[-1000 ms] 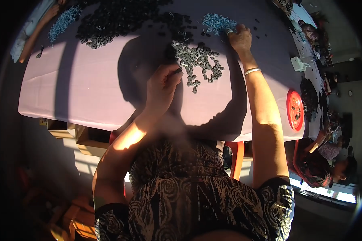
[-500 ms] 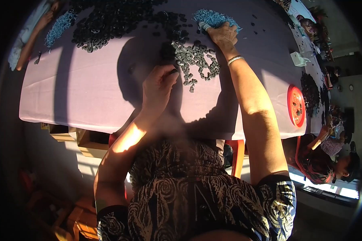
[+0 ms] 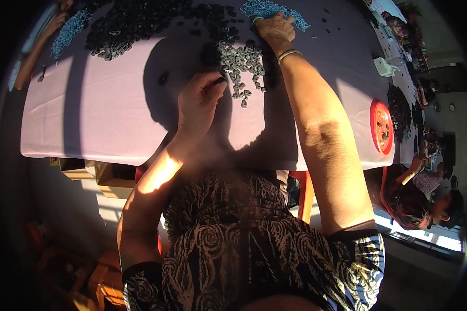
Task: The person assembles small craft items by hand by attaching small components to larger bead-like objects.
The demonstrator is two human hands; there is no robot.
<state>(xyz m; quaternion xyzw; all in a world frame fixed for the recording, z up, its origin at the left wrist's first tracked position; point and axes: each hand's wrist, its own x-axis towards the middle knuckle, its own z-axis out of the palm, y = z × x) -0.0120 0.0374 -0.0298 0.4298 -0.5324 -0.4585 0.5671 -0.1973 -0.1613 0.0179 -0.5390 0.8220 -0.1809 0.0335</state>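
My left hand [image 3: 200,98] is closed in a pinch above the tablecloth, with a small black part [image 3: 220,80] at its fingertips. My right hand [image 3: 278,30] reaches to the far side of the table, its fingers bent at the near edge of a pile of tiny blue pieces [image 3: 264,7]. A pale band wraps one finger of that hand; whether the fingertips hold a blue piece is hidden. Between the hands, loose small black parts [image 3: 241,59] lie scattered, partly sunlit and partly in shadow.
A large heap of black parts [image 3: 132,23] and another blue pile [image 3: 70,33] lie at the far left, near another person's arm [image 3: 36,49]. A red round tray [image 3: 373,127] with a few black parts sits at the right edge. Another person [image 3: 417,202] sits beyond it.
My right hand has shifted left and slightly farther along the blue pile's edge. My left hand keeps its pinch on the black part. The whole view has tilted a little.
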